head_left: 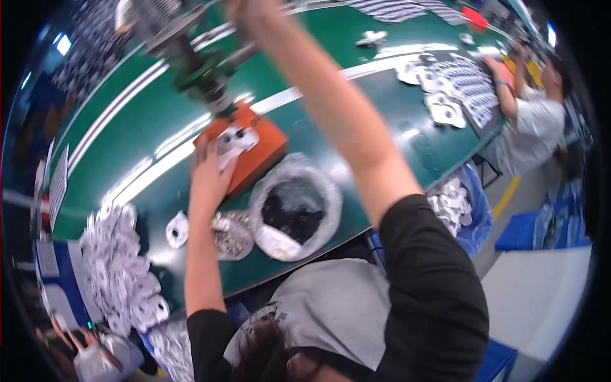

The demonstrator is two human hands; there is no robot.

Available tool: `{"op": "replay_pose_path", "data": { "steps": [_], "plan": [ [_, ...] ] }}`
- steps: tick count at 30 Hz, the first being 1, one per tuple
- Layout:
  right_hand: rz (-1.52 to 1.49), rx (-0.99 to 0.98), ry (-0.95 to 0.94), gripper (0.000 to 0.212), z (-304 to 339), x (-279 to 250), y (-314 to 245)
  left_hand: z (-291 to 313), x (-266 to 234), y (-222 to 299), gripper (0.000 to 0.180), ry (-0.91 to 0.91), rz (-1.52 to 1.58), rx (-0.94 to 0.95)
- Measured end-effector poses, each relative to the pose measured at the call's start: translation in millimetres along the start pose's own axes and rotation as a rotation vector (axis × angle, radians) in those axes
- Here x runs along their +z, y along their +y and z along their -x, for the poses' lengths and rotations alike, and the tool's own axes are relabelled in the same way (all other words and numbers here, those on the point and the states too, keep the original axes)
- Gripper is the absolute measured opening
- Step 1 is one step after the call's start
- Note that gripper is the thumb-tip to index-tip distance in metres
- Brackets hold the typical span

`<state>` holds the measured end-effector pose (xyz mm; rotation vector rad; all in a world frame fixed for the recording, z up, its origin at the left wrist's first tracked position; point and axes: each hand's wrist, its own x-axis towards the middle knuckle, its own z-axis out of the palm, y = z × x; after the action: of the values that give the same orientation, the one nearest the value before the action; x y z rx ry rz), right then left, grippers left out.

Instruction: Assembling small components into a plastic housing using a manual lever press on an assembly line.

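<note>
My left hand (213, 169) rests at the left side of an orange block (264, 143), its fingers closed on a white plastic part (240, 141) with dark round spots. That part lies on top of the block, under the tip of a green and metal hand press (200, 73). My right arm reaches far up to the press, and my right hand (251, 13) is beside its upper end. Blur and the top edge of the picture hide those fingers. Close to my left forearm lie a clear bag of small metal pieces (232, 239) and a single white part (177, 230).
A plastic-lined tub (334, 200) of black pieces stands near the table's front edge. White parts are heaped (118, 267) at the left. More white parts lie on a dark mat (480, 114) at the right, near a co-worker (531, 127). A blue-lined bin (480, 213) stands below.
</note>
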<state>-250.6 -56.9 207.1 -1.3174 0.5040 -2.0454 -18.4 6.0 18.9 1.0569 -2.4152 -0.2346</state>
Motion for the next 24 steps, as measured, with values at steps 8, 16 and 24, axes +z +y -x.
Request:
{"op": "replay_pose_path", "data": {
  "steps": [8, 16, 24],
  "plan": [
    [0.77, 0.273, 0.094, 0.034, 76, -107, -5, -15, -34, -49, 0.028, -0.115, 0.34, -0.008],
    [2.394, 0.795, 0.24, 0.078, 263, -373, -126, -8, 3, -151, 0.024, 0.399, 0.843, -0.395],
    [2.394, 0.448, 0.651, 0.056, 295, -401, -115, -5, -59, -83, 0.06, 0.387, 0.637, -0.481]
  ]
}}
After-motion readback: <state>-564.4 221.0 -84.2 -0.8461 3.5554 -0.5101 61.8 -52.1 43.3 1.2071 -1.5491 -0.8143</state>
